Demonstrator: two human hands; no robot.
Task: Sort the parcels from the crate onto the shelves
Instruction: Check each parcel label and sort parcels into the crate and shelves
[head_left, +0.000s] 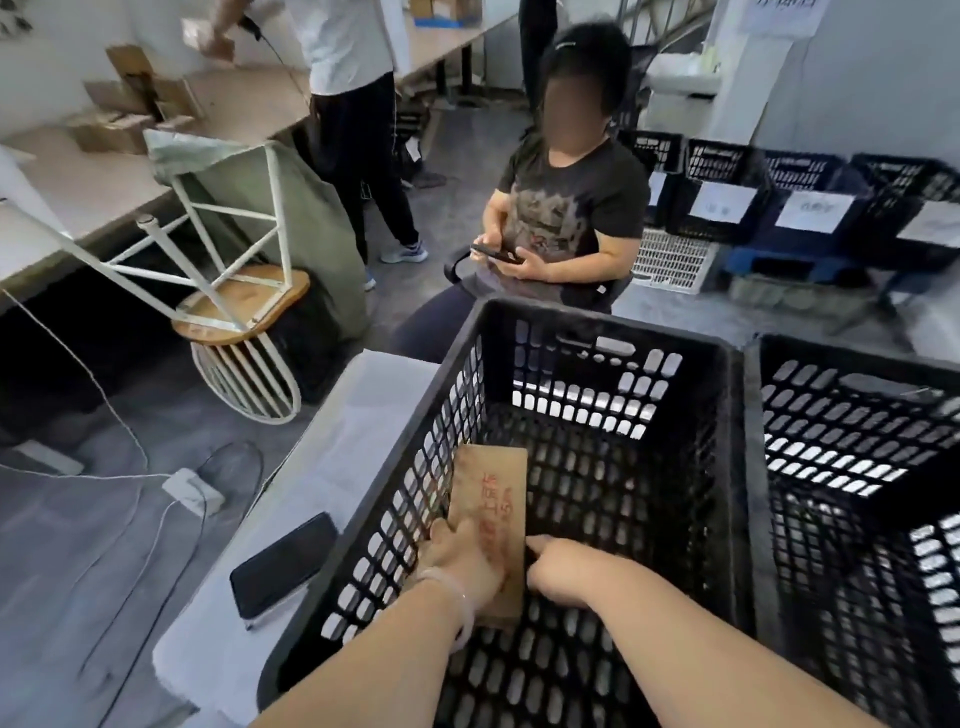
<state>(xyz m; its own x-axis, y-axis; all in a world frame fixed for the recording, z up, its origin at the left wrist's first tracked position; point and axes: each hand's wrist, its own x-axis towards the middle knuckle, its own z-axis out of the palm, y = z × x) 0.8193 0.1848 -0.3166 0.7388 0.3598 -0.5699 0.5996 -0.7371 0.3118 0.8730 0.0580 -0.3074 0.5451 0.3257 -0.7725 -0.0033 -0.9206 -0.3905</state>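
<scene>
Both hands are down in the black crate (597, 325). Its left hand (462, 561) holds the brown parcel (491, 493) by the near left edge. Its right hand (563, 577) touches the right edge, but I cannot tell if it grips. The parcel sits low by the left wall. Lifted one-sided, it might slip or snag the wall.

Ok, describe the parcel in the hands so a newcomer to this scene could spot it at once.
Find the black mesh crate nearest the camera, on the white table. Against its left inner wall lies a flat brown cardboard parcel, held by the left hand and right hand. It is the only thing in that crate, with red handwriting on top.
</scene>
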